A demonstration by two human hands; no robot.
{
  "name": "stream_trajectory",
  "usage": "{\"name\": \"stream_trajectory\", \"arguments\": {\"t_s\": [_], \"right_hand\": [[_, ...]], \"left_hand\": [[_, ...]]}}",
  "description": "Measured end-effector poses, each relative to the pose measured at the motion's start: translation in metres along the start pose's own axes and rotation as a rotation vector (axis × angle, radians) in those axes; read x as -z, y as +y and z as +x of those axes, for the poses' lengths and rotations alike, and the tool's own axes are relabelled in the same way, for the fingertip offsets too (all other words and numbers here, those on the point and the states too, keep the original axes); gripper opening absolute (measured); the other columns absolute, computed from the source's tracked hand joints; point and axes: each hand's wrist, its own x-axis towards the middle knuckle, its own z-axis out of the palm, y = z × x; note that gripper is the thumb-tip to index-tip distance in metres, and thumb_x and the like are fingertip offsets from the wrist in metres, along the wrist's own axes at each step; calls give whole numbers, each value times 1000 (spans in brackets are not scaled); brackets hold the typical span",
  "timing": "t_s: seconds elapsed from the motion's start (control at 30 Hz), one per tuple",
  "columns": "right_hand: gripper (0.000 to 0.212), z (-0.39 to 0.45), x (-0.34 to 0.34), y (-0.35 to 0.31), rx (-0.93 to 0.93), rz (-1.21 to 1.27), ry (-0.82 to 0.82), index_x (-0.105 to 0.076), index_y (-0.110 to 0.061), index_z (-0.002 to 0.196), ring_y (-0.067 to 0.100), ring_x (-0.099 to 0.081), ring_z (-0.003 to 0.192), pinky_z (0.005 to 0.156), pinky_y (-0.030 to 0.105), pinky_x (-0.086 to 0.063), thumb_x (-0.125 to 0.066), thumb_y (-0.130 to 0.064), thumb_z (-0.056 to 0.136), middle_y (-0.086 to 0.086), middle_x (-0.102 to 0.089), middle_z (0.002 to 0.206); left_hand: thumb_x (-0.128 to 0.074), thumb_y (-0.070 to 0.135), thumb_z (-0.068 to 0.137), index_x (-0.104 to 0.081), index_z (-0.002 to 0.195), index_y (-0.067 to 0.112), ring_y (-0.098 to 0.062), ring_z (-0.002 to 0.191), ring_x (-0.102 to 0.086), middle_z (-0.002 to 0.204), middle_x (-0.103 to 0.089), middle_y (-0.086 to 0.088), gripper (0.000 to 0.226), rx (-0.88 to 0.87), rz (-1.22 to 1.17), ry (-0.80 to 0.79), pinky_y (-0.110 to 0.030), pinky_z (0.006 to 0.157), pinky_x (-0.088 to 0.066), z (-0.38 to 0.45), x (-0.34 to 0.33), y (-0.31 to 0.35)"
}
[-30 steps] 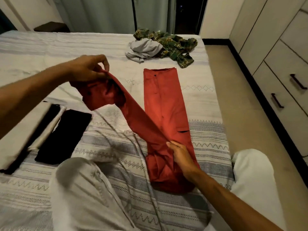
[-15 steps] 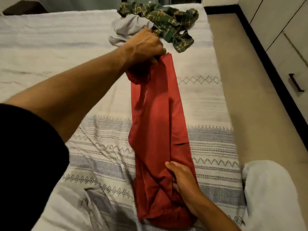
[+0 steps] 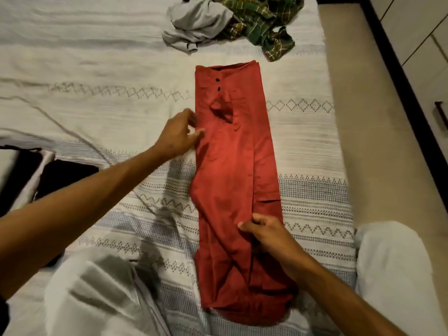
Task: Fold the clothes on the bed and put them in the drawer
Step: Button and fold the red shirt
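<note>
On the bed (image 3: 97,69), near the middle of the patterned cover, the red garment (image 3: 232,170) lies as one long narrow strip, folded lengthwise and running from twelve o'clock down to six. Its buttoned end sits at the far, twelve o'clock end; its near end is bunched and rumpled at six.

At nine o'clock of the strip, the left hand (image 3: 177,135) reaches in from the lower left. Its fingers (image 3: 194,120) are spread and fairly straight, the tips just touching the garment's left edge; they grip nothing, though motion blur softens the outline.

At about five o'clock of the strip, the right hand (image 3: 269,235) rests on the cloth. Its fingers (image 3: 252,220) are bent at the knuckles and press down on the fabric beside the long fold; whether they pinch a ridge of cloth or only hold it flat I cannot tell.

Up at twelve to one o'clock of the bed, a grey garment (image 3: 198,25) and a green plaid shirt (image 3: 264,23) lie crumpled and touching each other. At nine o'clock, by the left edge, sit folded dark and pale clothes (image 3: 55,170). Off at three o'clock, past a strip of floor (image 3: 358,122), drawer fronts (image 3: 426,59) with a dark handle stand shut.
</note>
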Motion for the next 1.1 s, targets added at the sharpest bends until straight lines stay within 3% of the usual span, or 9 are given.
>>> {"name": "stream_trajectory", "arguments": {"t_s": [0.1, 0.27, 0.43, 0.6, 0.67, 0.77, 0.9, 0.97, 1.1], "right_hand": [[9, 4, 2, -9, 24, 20, 31, -78, -24, 92, 9, -66, 71, 55, 22, -47, -69, -23, 95, 2, -75, 84], [6, 40, 8, -38, 90, 56, 158, -70, -18, 89, 0, -59, 50, 43, 16, -43, -73, -12, 91, -8, -68, 67], [25, 100, 14, -83, 85, 32, 240, -67, -19, 101, 17, -69, 85, 75, 36, -53, -81, -17, 82, 3, -74, 92], [19, 159, 19, -122, 120, -91, 363, -67, -18, 80, 17, -66, 70, 60, 25, -47, -86, -20, 74, 0, -72, 81], [29, 178, 22, -137, 145, -118, 414, -70, -18, 92, 18, -65, 72, 60, 28, -49, -88, -20, 69, 4, -73, 92], [53, 204, 26, -159, 182, -115, 457, -65, -12, 114, 18, -64, 79, 61, 27, -50, -90, -20, 67, 5, -70, 100], [25, 237, 32, -182, 196, -66, 478, -65, -20, 69, 9, -54, 48, 40, 15, -36, -89, -15, 71, -6, -61, 57], [18, 247, 34, -194, 164, 0, 451, -77, -13, 86, 11, -64, 50, 47, 17, -49, -89, -13, 72, -2, -70, 61], [54, 262, 42, -212, 121, 115, 412, -72, -1, 121, 35, -76, 98, 85, 49, -64, -90, -15, 72, 17, -78, 106]], "left_hand": [[-75, 37, 96, -68, 108, 19, -11, 90, -70, 105, -73, 3, 23, 109, -211, -126, -29, 80, -60, -50, -22, -12], [-77, 44, 92, -71, 107, 31, -9, 90, -70, 101, -74, 7, 21, 283, -545, -68, -19, 72, -54, -86, -42, -14], [-78, 39, 93, -73, 108, 24, -14, 99, -73, 103, -76, 3, 22, 355, -688, -11, -21, 71, -55, -96, -52, -16], [-78, 48, 90, -73, 103, 29, 0, 86, -72, 93, -75, 9, 23, 328, -658, 76, -14, 71, -55, -114, -61, -22], [-77, 56, 88, -74, 96, 27, 1, 79, -70, 90, -75, 10, 30, 352, -628, 37, -13, 65, -51, -111, -61, -23], [-81, 53, 85, -74, 84, 21, -11, 85, -71, 88, -78, 5, 32, 380, -690, -52, -26, 77, -55, -107, -59, -25], [-86, 25, 86, -75, 88, 23, -12, 89, -75, 90, -78, 1, 12, 335, -951, -64, -26, 77, -56, -110, -55, -23], [-84, 15, 87, -76, 104, 17, -8, 87, -75, 95, -79, 3, 18, 319, -1071, -34, -18, 71, -55, -107, -53, -20], [-80, 22, 92, -77, 112, 18, 1, 66, -66, 89, -76, 6, 20, 353, -1078, -126, -14, 59, -51, -103, -50, -18]]}}
